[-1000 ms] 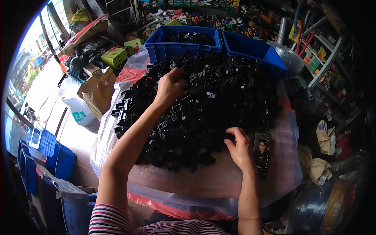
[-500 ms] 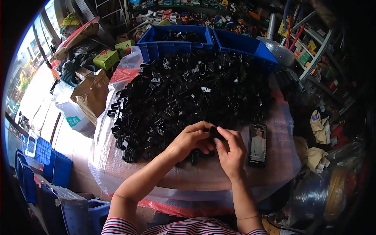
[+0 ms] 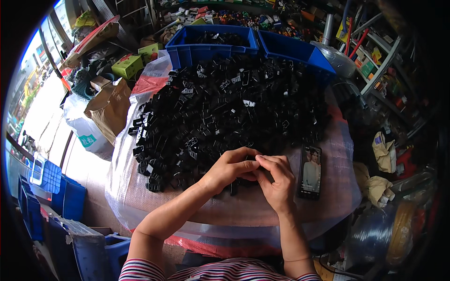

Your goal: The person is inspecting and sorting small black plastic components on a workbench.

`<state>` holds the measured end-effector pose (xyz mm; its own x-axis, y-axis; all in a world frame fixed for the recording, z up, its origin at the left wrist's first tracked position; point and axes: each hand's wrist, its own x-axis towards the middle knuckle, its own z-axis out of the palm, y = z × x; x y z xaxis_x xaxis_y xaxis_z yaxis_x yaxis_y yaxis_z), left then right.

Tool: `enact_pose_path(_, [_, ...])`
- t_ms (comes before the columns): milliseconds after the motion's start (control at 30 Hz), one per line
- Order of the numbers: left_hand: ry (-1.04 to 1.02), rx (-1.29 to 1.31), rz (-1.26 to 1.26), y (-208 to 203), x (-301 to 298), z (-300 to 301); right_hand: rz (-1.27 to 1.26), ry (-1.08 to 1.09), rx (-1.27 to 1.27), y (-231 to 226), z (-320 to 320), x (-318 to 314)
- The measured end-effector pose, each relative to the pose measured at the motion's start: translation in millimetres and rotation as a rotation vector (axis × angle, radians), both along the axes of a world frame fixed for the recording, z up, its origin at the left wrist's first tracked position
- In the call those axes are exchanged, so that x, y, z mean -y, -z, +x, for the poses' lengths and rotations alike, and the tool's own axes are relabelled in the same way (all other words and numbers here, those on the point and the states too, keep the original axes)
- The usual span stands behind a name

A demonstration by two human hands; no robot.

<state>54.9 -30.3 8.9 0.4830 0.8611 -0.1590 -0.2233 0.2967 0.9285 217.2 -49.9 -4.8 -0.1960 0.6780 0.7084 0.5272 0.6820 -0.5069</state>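
My left hand [image 3: 232, 167] and my right hand [image 3: 277, 180] meet fingertip to fingertip at the near edge of a big heap of small black plastic parts [image 3: 211, 112]. Both are closed, thumbs and forefingers pinched together around a small black plastic part that my fingers now almost wholly cover. Its exact shape cannot be made out. Some parts in the heap carry thin wire loops or pale metal bits. To the right of my right hand lies a phone [image 3: 309, 172], its lit screen showing a person.
Beyond the heap stand a blue bin [image 3: 187, 50] holding black parts and a second blue bin [image 3: 323, 65]. A pinkish plastic sheet [image 3: 225, 210] covers the table. On the left are a brown paper bag [image 3: 110, 110] and blue crates [image 3: 72, 199]; a clear-wrapped spool [image 3: 375, 234] sits at right.
My fingertips have drawn together, and the dark part visible between them before is now covered. The view has shifted slightly; the heap looks the same.
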Motion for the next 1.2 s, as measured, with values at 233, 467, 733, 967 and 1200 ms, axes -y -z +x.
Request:
enact_pose_path(233, [0.021, 0.004, 0.03, -4, 2, -2, -0.028, -0.037, -0.133, 1, 2, 3])
enact_pose_path(467, [0.027, -0.052, 0.078, -5, 2, -7, -0.052, -0.095, -0.066, -6, 7, -3])
enact_pose_path(733, [-0.067, -0.059, 0.173, -12, 0, -9, -0.749, -0.253, -0.516, 4, 5, 0])
enact_pose_path(967, [-0.415, 0.447, -0.157, 14, -55, -36, -0.557, -0.496, -0.524, -39, -7, 26])
enact_pose_path(1200, [-0.681, -1.028, 0.68, 18, -150, -67, -0.338, -1.647, -1.093, -98, -28, 97])
